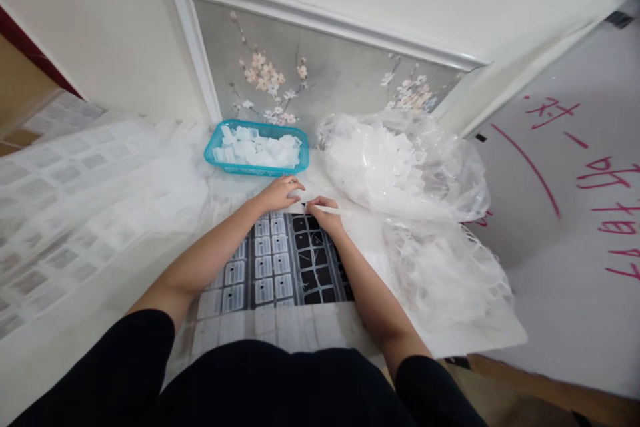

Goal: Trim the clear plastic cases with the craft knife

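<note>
- Nearest the viewer, two black sleeves (150, 360) frame bare forearms reaching forward over a dark grid tray (310, 273). Its left columns hold small white pieces (270, 260); its right cells are empty.
- At the tray's far edge, the right hand (324, 212) has its fingers pinched narrow on a thin white stick (339, 211). The stick lies crosswise, running right from the fingertips.
- Just left, almost touching, the left hand (280, 193) rests curled, palm down, on the same edge. Whether it holds anything cannot be told.
- Right of both hands, close by, a heap of clear film (400, 173) crowds the bench.
- Left, pale gridded sheets (75, 200) spread out.
- Beyond the hands sits a blue basket (213, 150) of white pieces.
- Farthest, a framed blossom picture (330, 73) leans on the wall.
</note>
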Tool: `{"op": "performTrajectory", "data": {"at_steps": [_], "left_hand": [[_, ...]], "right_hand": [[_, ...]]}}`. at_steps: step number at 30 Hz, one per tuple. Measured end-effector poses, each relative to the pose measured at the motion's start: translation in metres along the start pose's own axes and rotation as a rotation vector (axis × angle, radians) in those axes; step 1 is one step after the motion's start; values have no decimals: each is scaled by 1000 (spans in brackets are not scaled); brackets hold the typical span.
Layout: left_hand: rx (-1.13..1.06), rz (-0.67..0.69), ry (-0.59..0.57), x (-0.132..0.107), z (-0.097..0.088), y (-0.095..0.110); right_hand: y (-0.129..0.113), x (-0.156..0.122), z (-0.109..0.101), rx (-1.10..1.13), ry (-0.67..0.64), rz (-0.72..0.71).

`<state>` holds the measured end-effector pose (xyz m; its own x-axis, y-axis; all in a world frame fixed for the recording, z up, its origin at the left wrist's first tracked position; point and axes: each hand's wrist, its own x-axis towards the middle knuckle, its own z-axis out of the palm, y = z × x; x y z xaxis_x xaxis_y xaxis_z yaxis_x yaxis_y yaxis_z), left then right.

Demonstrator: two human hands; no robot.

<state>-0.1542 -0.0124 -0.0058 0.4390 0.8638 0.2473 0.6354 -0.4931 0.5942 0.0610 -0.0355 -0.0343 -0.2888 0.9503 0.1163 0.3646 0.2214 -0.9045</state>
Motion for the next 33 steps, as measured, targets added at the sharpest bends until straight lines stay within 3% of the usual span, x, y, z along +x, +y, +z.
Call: {"op": "performTrajectory", "data": {"at_steps": [5, 11, 15, 17, 20, 21, 23, 26, 29, 31, 33], "left_hand": [[198, 123, -136, 0, 5, -2], [125, 37, 11, -5, 9, 14], [40, -37, 252, -4, -10, 31], [-72, -69, 471, -2, -31, 46], [-600, -45, 872, -4, -72, 85], [-803, -19, 927, -8, -86, 101], [-1062, 4, 874, -23, -109, 136], [-1206, 9, 740, -52, -127, 183], [-1244, -7, 643, -75, -128, 212], [-1230, -4, 583, -84, -123, 222], [-1215, 4, 553, -90, -118, 228]], "right_hand": [[2, 3, 1, -16, -12, 27], [2, 8, 4, -53, -12, 74], [-8, 5, 3, -61, 4, 84], [-15, 1, 2, -52, 17, 81], [-28, -5, 0, -22, 34, 67], [-35, -6, -1, -9, 39, 58], [-56, -9, -7, 27, 51, 36], [-112, -23, -26, 197, 89, -40], [-182, -58, -50, 286, 209, -340], [-220, -86, -61, 152, 273, -568], [-243, -107, -65, 23, 318, -708]]}}
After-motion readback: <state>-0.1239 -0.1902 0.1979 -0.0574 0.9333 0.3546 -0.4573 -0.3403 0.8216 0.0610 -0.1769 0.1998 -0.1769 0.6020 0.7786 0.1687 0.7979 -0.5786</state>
